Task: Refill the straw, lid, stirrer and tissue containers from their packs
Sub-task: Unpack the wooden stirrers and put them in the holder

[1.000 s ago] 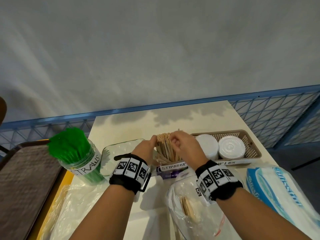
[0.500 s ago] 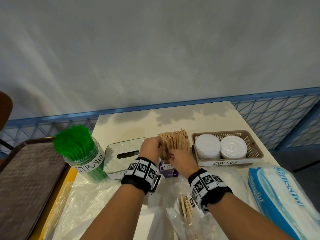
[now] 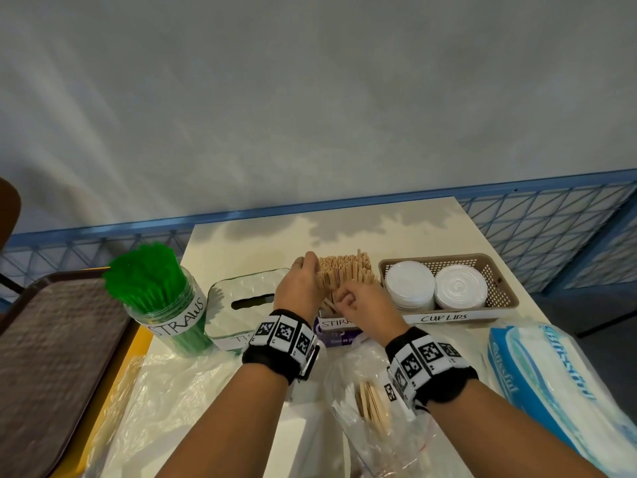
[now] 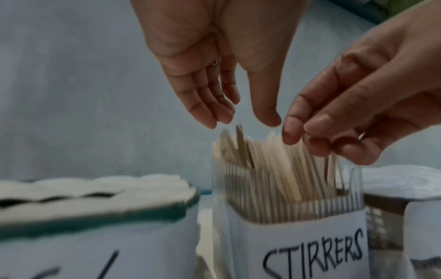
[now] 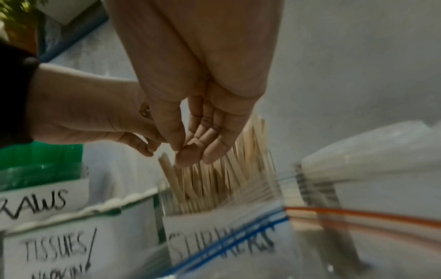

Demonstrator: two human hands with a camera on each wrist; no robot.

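Observation:
The clear container labelled STIRRERS (image 4: pixel 296 232) stands mid-table, packed with upright wooden stirrers (image 3: pixel 346 272). My left hand (image 4: pixel 241 120) hangs over their left side with straight fingers, gripping nothing; the head view shows it (image 3: pixel 310 267) against the bundle's left edge. My right hand (image 5: pixel 188 152) is over the near right side, its loosely bent fingertips (image 4: pixel 317 147) touching the stirrer tops. I see no stirrer held in it. A zip bag (image 3: pixel 375 408) with a few stirrers lies under my right wrist.
A straws jar (image 3: pixel 162 298) full of green straws stands left, then the tissue box (image 3: pixel 241 305). The cup lids basket (image 3: pixel 496 291) is to the right, a blue tissue pack (image 3: pixel 551 384) near right. Empty plastic (image 3: pixel 155 408) and a brown tray (image 3: pixel 51 357) lie left.
A second ago both hands clasped the stirrer bundle above the container. The stirrers now stand spread inside it, and both hands have loosened, only touching the tops.

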